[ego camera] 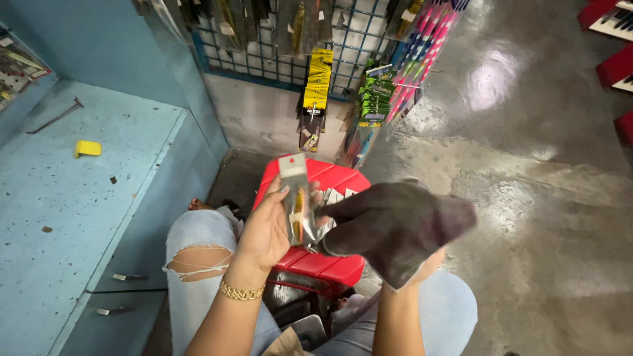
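My left hand (267, 227) holds a small clear packet (295, 198) with a yellow and dark item inside, upright in front of me. A dark cloth (395, 227) drapes over my right hand, which presses the cloth against the packet's right side; only the wrist (402, 310) below shows. Both hands hover above a red plastic stool (316, 264) between my knees. A gold bracelet sits on my left wrist.
A blue counter (59, 198) with a yellow block (88, 148) and a thin metal tool (56, 117) runs along the left. A wire rack (277, 56) hung with packaged goods stands ahead. Wet-looking concrete floor (541, 198) spreads to the right.
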